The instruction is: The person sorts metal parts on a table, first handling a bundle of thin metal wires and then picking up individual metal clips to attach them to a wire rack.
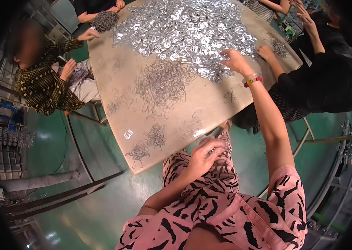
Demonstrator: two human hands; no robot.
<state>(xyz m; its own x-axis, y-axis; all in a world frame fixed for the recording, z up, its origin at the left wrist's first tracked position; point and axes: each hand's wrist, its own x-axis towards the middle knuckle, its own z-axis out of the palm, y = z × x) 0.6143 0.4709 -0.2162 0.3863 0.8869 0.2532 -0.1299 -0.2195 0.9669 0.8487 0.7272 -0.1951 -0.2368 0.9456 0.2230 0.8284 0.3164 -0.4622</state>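
Note:
My right hand [237, 62] reaches across the table to the near right edge of a large heap of shiny metal buckles [184, 29]. Its fingers are bent and parted over the buckles, with nothing plainly held. Above my lap, just off the table's near edge, my left hand [205, 155] is closed with curled fingers; whatever it may hold is hidden. One bright metal piece [199, 133] lies at the table edge close to that hand. Thin bent wire hooks [163, 85] are spread over the middle of the table in a loose tangle.
Smaller wire clusters [156, 136] and a lone buckle [128, 133] lie on the brown tabletop [117, 112] at the near left. A person in a yellow-and-black checked top [47, 79] sits left; a person in black [322, 83] works close on the right. Others sit farther back.

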